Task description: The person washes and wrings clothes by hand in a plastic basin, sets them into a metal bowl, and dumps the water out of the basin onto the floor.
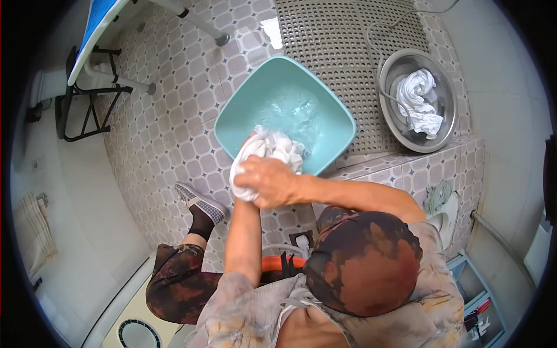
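Note:
A wet white cloth (278, 145) hangs over the near left rim of a light green basin (238, 110) holding clear, rippling water. My right hand (267, 181) is closed on the bunched cloth just outside the rim. My left forearm comes up from below, and the cloth covers nearly all of my left hand (250, 139); only a sliver of skin shows by the rim, so its fingers cannot be made out.
At the right, a steel bowl (387, 124) holds another white cloth (419, 104) and stands by a grey perforated mat (354, 87). A folding black stand (96, 110) is at the left. Near my legs is an orange tub (278, 264); blue shelves (473, 284) are at lower right.

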Demonstrator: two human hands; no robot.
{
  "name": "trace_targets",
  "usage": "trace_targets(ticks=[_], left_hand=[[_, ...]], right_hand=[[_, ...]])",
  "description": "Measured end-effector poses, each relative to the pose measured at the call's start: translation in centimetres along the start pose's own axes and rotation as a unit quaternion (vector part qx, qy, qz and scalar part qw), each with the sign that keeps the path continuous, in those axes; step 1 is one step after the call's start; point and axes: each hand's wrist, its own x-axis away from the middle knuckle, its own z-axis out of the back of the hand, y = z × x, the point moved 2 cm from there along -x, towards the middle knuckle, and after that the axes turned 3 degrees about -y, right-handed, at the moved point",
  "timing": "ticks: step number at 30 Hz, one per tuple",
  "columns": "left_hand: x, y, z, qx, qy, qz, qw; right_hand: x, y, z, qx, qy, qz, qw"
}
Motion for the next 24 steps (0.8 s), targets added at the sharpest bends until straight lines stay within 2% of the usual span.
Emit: trace_targets(ticks=[3,4,7,9,11,12,13,17,18,19,20,21,22,24], left_hand=[[0.7,-0.5,-1.9,0.005,0.026,-0.04,0.999],[1.2,-0.7,-2.6,0.002,0.047,-0.05,0.998],[0.7,-1.2,-4.1,-0.015,0.108,-0.088,0.99],[0.3,-1.2,-5.1,-0.041,0.152,-0.109,0.982],[0.5,-1.2,-6.3,-0.061,0.187,-0.135,0.971],[0.7,-1.3,-7.0,-0.069,0.207,-0.152,0.964],[0.3,-1.0,-7.7,-0.05,0.181,-0.153,0.97],[1.0,0.5,-6.5,-0.257,0.25,-0.197,0.912],[1.0,0.7,-6.3,-0.313,0.259,-0.21,0.889],[1.1,0.9,-6.0,-0.469,0.286,-0.206,0.81],[1.4,1.1,-5.6,-0.609,0.304,-0.195,0.706],[1.6,1.3,-5.2,-0.732,0.314,-0.177,0.579],[0.9,0.8,-3.1,-0.784,0.282,-0.183,0.522],[-0.7,-0.5,-1.4,-0.843,0.235,-0.145,0.462]], right_hand=[[-1.0,-2.4,-0.5,0.09,-0.051,0.004,0.995],[-1.1,-1.9,-1.0,0.137,-0.005,0.039,0.99],[-3.3,2.4,-0.6,0.127,-0.099,-0.09,0.983],[-4.0,4.4,2.4,0.072,-0.09,-0.23,0.966],[-4.0,8.2,3.0,0.145,-0.075,-0.289,0.943],[-3.0,10.7,3.1,0.134,-0.053,-0.322,0.936],[-1.6,13.0,3.3,0.121,-0.029,-0.355,0.927],[2.4,17.5,4.2,0.19,-0.037,-0.464,0.864],[2.8,17.6,3.9,0.19,-0.032,-0.474,0.859],[3.0,17.2,3.9,0.191,-0.027,-0.484,0.853],[3.3,16.7,3.6,0.192,-0.023,-0.494,0.848],[3.1,16.2,3.1,0.25,-0.049,-0.472,0.844],[2.1,15.1,2.8,0.307,-0.074,-0.445,0.838],[0.0,13.9,2.6,0.433,-0.128,-0.369,0.812]])
